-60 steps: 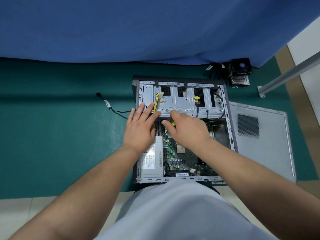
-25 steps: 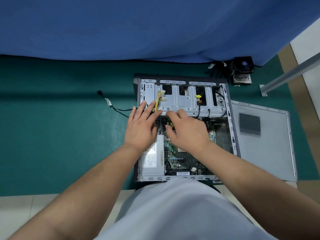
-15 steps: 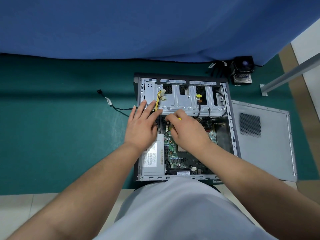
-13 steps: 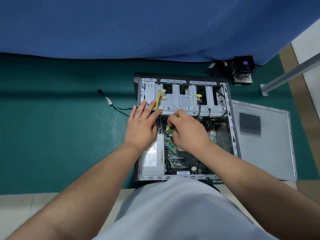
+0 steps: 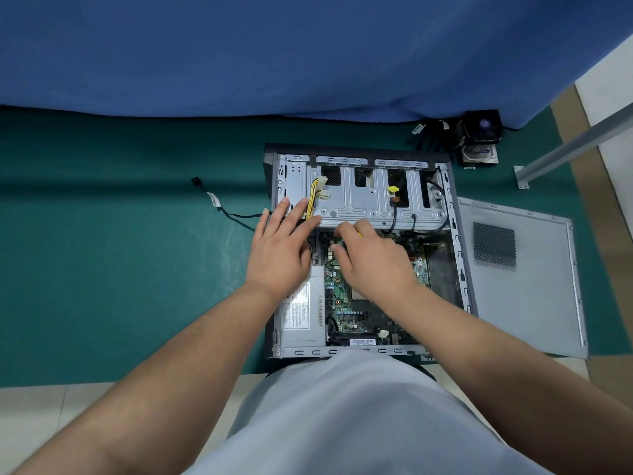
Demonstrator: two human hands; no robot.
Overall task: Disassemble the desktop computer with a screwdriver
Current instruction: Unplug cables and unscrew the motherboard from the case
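R hand point(image 5: 373, 260) fingers curled round yellow screwdriver point(image 5: 359, 234), frame ctr; L hand point(image 5: 279, 248) flat, fingers straight, on computer case point(image 5: 455, 234) drive cage point(image 5: 363, 207).

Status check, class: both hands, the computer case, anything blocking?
Left hand flat on drive cage. Right hand gripping yellow-handled tool, mostly hidden. Computer case open. Black cables near work.

Everything sits on a green mat point(image 5: 102, 269) spread over a pale tiled floor point(image 5: 51, 406). On the mat: the opened computer case point(image 5: 455, 241), its grey side panel point(image 5: 534, 303) lying flat just right of it, and a loose black cable point(image 5: 236, 216) off to the left. Up by the blue cloth point(image 5: 274, 46) there's a cooler fan point(image 5: 479, 135) with a small bunch of cables point(image 5: 430, 132) beside it.
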